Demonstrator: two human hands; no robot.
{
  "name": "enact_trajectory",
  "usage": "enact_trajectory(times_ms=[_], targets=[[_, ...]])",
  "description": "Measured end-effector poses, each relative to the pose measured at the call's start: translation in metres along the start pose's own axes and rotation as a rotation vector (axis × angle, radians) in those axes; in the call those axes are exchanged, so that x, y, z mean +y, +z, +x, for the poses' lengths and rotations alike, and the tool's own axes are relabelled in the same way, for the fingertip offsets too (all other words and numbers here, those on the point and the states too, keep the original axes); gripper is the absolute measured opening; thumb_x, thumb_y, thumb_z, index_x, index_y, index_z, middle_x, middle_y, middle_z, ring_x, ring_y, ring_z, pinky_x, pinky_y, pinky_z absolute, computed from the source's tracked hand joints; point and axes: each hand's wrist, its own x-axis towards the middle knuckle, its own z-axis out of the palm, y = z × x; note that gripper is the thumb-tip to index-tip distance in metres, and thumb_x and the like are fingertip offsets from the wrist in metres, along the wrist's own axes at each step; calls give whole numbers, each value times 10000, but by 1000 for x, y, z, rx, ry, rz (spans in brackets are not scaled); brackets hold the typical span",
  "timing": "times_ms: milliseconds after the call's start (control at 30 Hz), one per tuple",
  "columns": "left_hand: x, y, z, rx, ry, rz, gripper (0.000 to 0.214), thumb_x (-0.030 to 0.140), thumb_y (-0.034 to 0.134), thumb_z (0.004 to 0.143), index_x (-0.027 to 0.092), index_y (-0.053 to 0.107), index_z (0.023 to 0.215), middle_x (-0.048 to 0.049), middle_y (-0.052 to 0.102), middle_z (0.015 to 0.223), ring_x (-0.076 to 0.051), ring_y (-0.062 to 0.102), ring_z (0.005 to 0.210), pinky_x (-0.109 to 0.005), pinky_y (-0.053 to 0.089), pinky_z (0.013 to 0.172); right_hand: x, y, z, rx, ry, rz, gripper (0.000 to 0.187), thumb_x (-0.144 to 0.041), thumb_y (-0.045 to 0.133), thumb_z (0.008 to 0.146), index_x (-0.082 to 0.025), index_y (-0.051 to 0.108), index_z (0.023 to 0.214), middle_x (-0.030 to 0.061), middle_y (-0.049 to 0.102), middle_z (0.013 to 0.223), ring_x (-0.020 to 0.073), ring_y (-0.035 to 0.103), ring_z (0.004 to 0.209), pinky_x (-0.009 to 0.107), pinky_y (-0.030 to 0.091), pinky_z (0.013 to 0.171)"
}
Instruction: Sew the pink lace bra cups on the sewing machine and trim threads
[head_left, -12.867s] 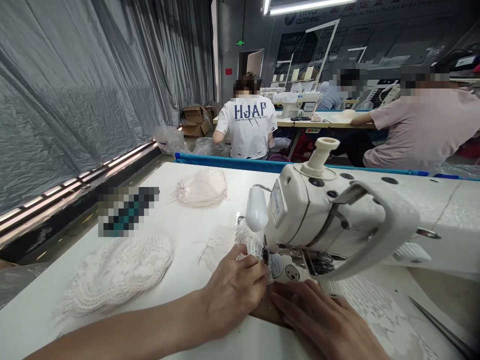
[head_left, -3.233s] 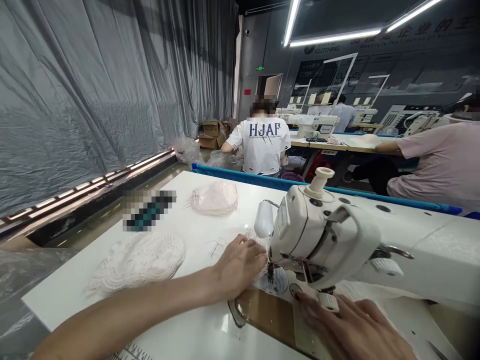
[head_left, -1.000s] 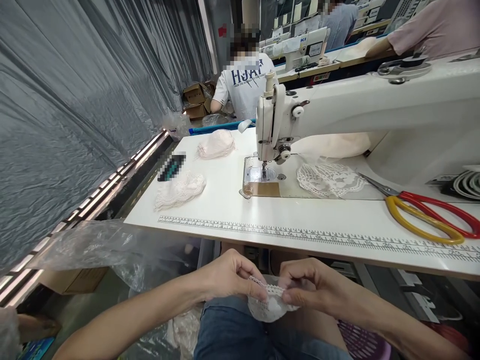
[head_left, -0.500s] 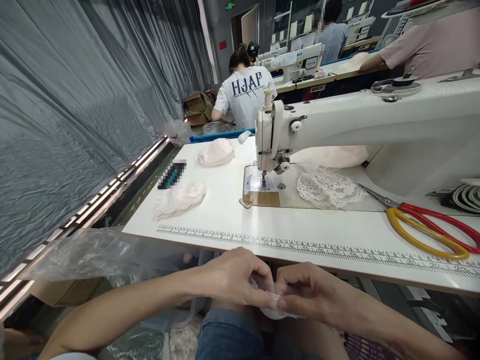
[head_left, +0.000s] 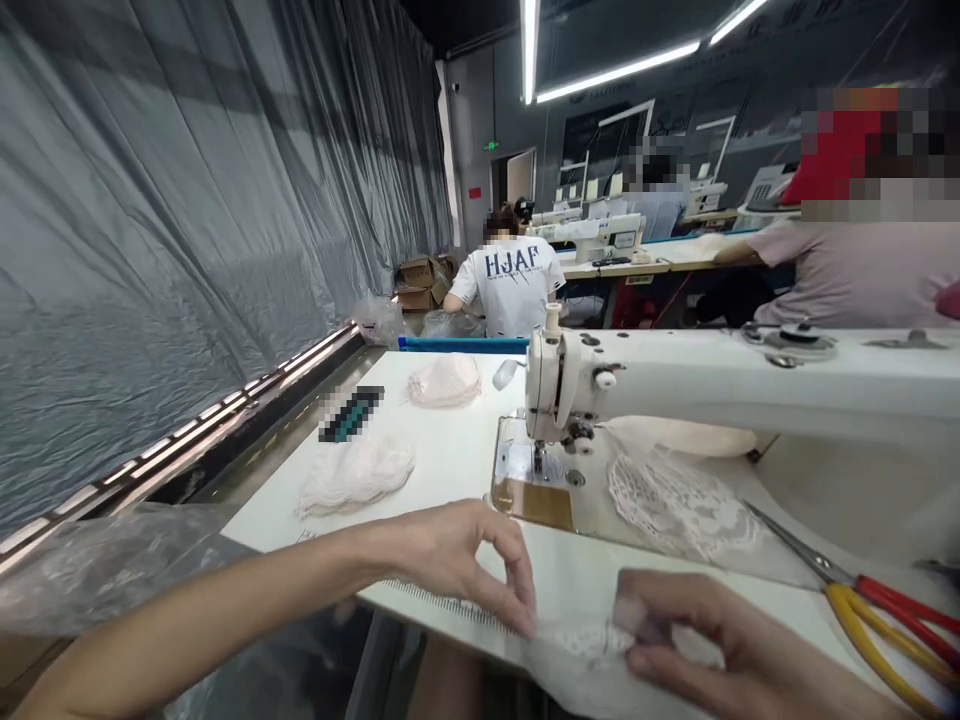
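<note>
My left hand (head_left: 457,560) and my right hand (head_left: 712,650) both pinch a small white lace piece (head_left: 577,645) at the front edge of the white sewing table (head_left: 450,470). The piece hangs over the printed ruler strip along that edge. Both hands are closed on it, and the right one is blurred. Behind them stands the white sewing machine (head_left: 675,380), its needle over the metal plate (head_left: 525,470).
A lace doily (head_left: 675,500) lies right of the needle. Scissors with yellow and red handles (head_left: 885,610) lie at the right. Two piles of lace pieces (head_left: 356,475) (head_left: 446,380) rest on the left. Clear plastic bag (head_left: 97,570) at left. Other people sew at tables behind.
My hands have lifted the lace piece from my lap up to the table's front edge. The camera has tilted upward.
</note>
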Motion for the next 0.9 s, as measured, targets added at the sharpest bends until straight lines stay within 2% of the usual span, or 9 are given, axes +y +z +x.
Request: enact_trajectory(times_ms=[67,133,200,267,333,400,567,733,900], targets=[[-6,-12,22,82,231,103,126,260,747,706,148,708,749,-13,633,796,-105,572,748,-228,426,769,-8,-33,7,130,-77,-194,265,-451,495,871,-222,578,767,0,586,720,160,539,680,250,422,625],[-23,-18,46,193,420,247,68,211,739,720,154,710,743,-11,646,786,-113,573,771,-265,395,830,-12,-52,12,196,-150,-358,256,-417,443,908,-240,559,764,-4,587,705,151,535,619,251,406,567],[-50,-18,68,277,545,430,29,184,722,743,169,708,723,1,654,752,-130,572,832,-315,323,906,-10,-55,18,152,-220,-449,236,-383,427,923,-252,554,773,-2,600,730,154,556,624,250,415,559],[-78,-14,83,258,607,589,73,184,671,797,185,705,733,9,662,759,-136,572,873,-344,274,922,-2,-47,27,41,-248,-438,184,-377,469,914,-266,565,804,-9,618,767,154,590,683,233,446,587],[-100,-11,90,214,630,698,132,201,604,852,209,703,765,15,668,795,-134,569,913,-355,252,923,10,-33,42,25,-228,-368,157,-356,471,924,-268,574,843,-17,628,781,144,604,719,218,466,625],[-112,-10,91,199,627,756,169,231,561,884,238,699,789,23,673,835,-132,556,961,-351,249,919,22,-18,60,129,-238,-349,208,-291,394,960,-245,575,870,-3,628,796,136,598,702,227,469,625],[-111,-18,82,235,642,794,164,257,540,903,265,681,819,50,680,892,-123,536,987,-337,260,879,45,6,94,389,-439,-667,337,-153,294,943,-186,590,785,68,630,792,191,601,683,298,468,562],[-112,-26,75,264,650,950,197,115,483,910,239,633,939,43,678,971,-121,541,1004,-354,249,826,56,6,100,513,-514,-914,291,-111,321,924,-142,609,963,111,688,959,223,654,808,335,511,642],[-114,-34,79,301,631,1052,239,61,485,874,212,590,1026,12,645,1086,-145,513,1051,-367,242,841,65,-6,108,551,-476,-1049,334,-99,271,925,-128,592,1012,115,711,936,181,657,602,304,494,533]])
